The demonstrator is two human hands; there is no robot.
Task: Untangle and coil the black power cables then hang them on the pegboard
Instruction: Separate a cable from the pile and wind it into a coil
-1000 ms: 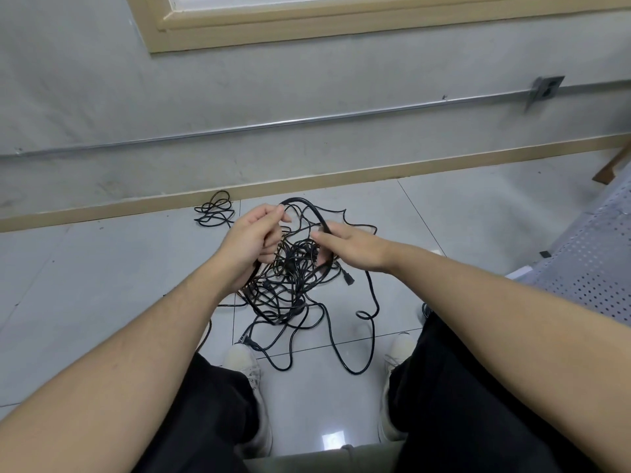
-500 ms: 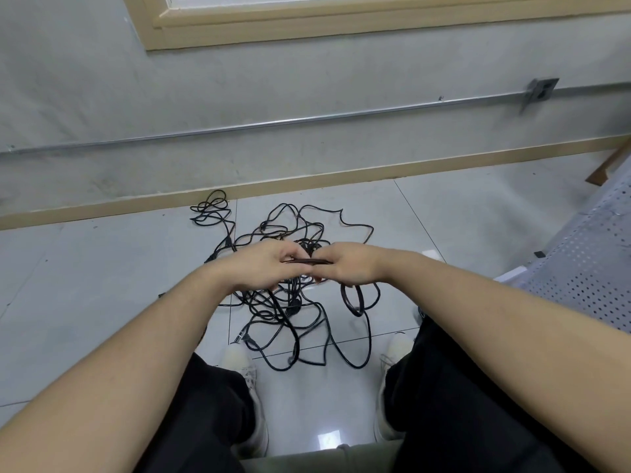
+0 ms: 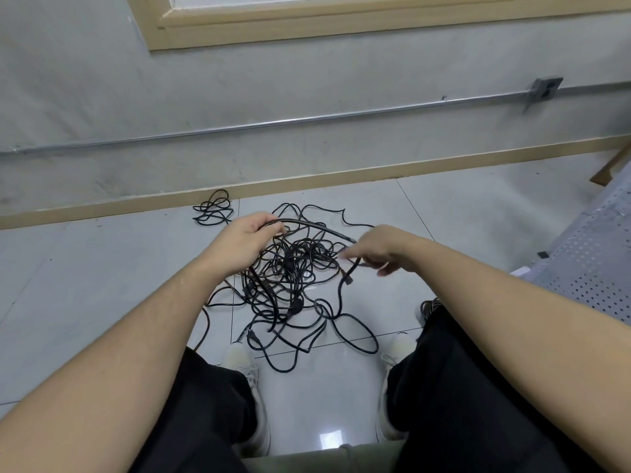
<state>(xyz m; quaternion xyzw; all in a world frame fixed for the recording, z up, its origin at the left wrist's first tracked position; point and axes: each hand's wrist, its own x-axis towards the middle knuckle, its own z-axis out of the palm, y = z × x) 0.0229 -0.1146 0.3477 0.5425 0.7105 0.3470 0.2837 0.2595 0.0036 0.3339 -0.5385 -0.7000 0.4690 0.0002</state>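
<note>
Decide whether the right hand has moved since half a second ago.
Yes. The right hand has moved right, away from the left hand, stretching a cable above the tile seam.

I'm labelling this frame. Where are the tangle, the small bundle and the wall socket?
tangle (image 3: 290, 268), head view, its dense middle
small bundle (image 3: 213, 209), head view, its loops
wall socket (image 3: 546, 91), head view, its faceplate

Grey tiled floor (image 3: 102, 285), wall conduit pipe (image 3: 307, 119) w/ outlet box (image 3: 546, 91), window frame (image 3: 307, 25)

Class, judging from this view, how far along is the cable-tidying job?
Possibly done: one small black cable bundle by the skirting. In hand: left hand and right hand hold one thick black cable above the black tangle. Left: untangling, coiling, hanging.
</note>
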